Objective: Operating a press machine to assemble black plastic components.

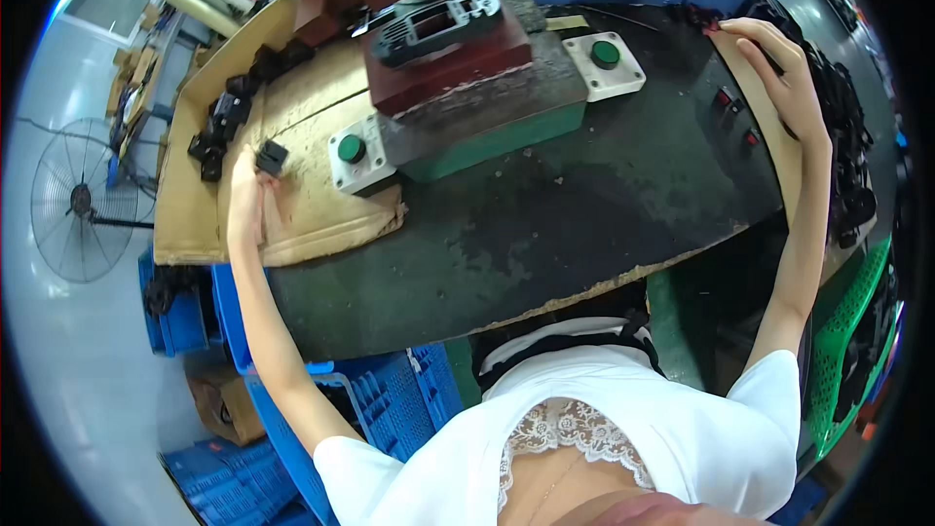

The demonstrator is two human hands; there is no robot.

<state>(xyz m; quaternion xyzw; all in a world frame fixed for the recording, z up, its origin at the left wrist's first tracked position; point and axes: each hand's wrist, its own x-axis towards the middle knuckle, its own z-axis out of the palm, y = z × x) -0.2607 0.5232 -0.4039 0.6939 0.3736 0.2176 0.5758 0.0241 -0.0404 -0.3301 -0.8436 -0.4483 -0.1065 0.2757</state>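
Observation:
My left hand point(249, 197) is over the cardboard at the left, with its fingertips and thumb closed on a small black plastic block point(272, 158). Far out to the right, my right hand point(784, 83) reaches to the back edge of the table. Its fingers are bent together at a small pile of red and dark pieces point(703, 19); what they pinch is too small to make out. Between my hands, a grey-black slotted plastic housing point(438, 27) lies on a dark red block fixture point(453, 68), touched by neither hand.
Green push buttons on white boxes flank the fixture, one left point(352, 149), one right point(605, 56). Black parts point(226, 122) line the cardboard point(321, 224). Two small red-black pieces point(729, 99) lie by the right edge. Blue crates point(390, 399) stand below; a fan point(82, 199) is at left.

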